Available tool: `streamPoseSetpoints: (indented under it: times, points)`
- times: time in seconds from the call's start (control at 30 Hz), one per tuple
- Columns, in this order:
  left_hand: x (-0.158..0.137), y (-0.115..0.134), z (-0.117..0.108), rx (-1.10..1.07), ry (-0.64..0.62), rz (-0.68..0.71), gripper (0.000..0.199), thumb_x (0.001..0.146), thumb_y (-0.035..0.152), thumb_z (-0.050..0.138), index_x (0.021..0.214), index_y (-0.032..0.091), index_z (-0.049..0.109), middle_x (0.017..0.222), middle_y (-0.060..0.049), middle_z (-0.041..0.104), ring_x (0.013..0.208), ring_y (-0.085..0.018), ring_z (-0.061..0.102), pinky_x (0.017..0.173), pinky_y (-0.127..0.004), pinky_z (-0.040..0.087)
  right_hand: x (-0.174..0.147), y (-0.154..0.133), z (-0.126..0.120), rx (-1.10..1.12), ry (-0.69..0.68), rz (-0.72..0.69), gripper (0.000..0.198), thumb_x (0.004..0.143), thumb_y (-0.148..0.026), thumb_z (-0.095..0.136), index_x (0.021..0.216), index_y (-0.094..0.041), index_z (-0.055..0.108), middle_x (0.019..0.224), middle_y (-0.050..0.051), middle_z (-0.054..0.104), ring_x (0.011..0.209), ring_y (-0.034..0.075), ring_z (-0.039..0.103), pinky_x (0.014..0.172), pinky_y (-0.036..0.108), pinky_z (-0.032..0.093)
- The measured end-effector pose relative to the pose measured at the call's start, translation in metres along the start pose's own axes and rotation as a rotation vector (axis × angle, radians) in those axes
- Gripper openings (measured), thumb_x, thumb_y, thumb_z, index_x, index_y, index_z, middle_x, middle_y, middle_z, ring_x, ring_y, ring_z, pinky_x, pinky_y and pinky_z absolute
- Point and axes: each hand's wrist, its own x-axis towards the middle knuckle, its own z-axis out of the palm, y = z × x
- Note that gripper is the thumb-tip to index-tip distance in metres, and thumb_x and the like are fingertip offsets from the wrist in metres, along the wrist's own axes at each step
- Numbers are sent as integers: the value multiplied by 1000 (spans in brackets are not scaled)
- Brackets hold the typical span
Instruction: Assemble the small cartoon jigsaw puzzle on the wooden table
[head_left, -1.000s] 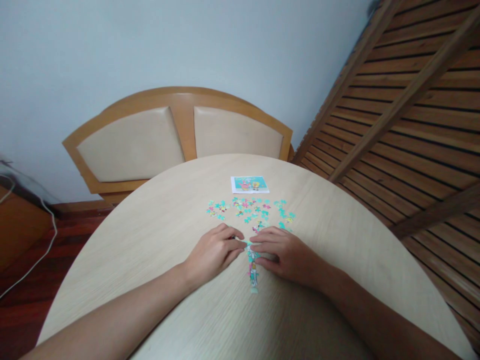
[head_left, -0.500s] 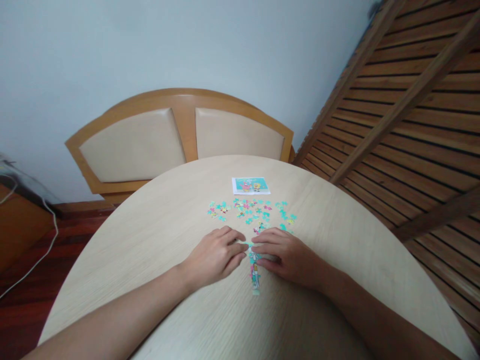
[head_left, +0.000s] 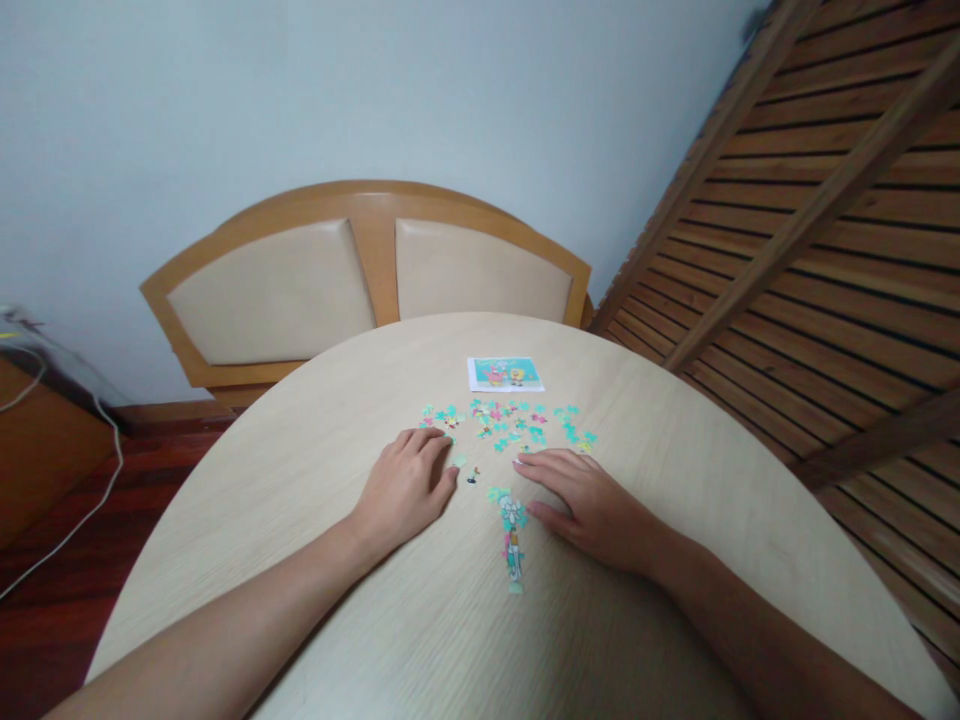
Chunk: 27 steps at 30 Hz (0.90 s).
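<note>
Lying btwn L hand (head_left: 405, 487) & R hand (head_left: 589, 510): slim teal-wht puzzle strip (head_left: 514, 545), each grip unclosed.

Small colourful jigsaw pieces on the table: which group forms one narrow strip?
The turquoise-and-white strip nearest the person, beside the right hand; the other jigsaw pieces lie scattered farther away.

puzzle pieces (head_left: 495, 411): turquoise, pink, yellow. joined strip (head_left: 514, 550): turquoise, white, pink. picture card (head_left: 506, 373): turquoise, pink, yellow, white-edged. table (head_left: 420, 630): pale beige, streaked grain.
</note>
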Motion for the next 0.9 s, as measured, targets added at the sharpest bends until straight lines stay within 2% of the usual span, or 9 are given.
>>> streamPoseSetpoints:
  times: [0.3, 0.4, 0.57, 0.7, 0.9]
  points:
    - [-1, 3, 2, -17, 13, 22, 30, 94, 30, 58, 120, 18, 64, 127, -12, 63, 119, -31, 56, 103, -50, 48, 0, 8, -3, -24, 22, 46, 34, 98, -33, 56, 129, -23, 64, 131, 11, 67, 124, 27, 58, 103, 51, 46]
    - [-1, 3, 1, -16, 7, 49, 30, 95, 29, 56, 123, 20, 65, 128, -12, 62, 119, -31, 56, 103, -50, 49, 0, 7, 0, -63, 20, 75, 38, 98, -34, 54, 134, -22, 61, 140, 12, 61, 129, 29, 54, 105, 52, 45]
    - [0, 10, -2, -56, -31, 211, 33, 99, 26, 51, 130, 24, 64, 136, -11, 56, 129, -29, 49, 110, -49, 43, -2, 8, 3, -95, -42, 103, 47, 99, -42, 52, 144, -26, 53, 154, 10, 47, 142, 34, 40, 110, 61, 37]
    - [0, 20, -2, -120, -79, 294, 34, 99, 24, 50, 130, 24, 64, 137, -10, 58, 126, -27, 51, 109, -48, 44, 1, 8, 5, -91, -96, 133, 55, 99, -47, 49, 151, -26, 45, 159, 9, 39, 147, 35, 32, 113, 62, 32]
    - [0, 27, 2, -115, -66, 239, 28, 96, 20, 53, 118, 23, 71, 123, -8, 66, 117, -26, 56, 103, -45, 48, 7, 5, 7, -104, -86, 151, 55, 98, -49, 52, 149, -29, 48, 159, 10, 40, 146, 36, 34, 113, 62, 32]
